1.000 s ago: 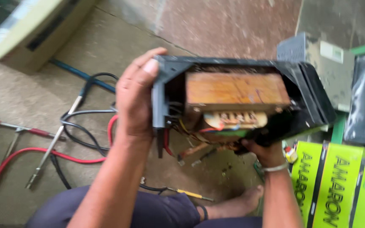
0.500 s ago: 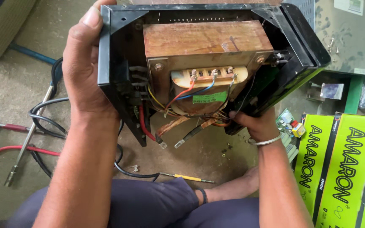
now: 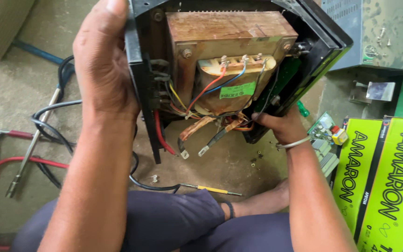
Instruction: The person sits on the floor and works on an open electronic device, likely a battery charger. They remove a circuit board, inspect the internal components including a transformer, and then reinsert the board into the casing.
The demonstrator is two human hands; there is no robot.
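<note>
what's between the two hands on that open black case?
Head view: between the left hand and right hand, inside the black case, sits a rusty transformer with coloured wires hanging below it.

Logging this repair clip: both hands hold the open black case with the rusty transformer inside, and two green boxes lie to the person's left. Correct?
Nearly. The left hand and right hand do hold the black case with the transformer, but the head view shows the green boxes on the person's right.

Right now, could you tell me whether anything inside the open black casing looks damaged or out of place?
Yes: the brown block-shaped transformer looks rust-stained, and two thick lugged cables dangle unconnected below it, beside the right hand.
</note>
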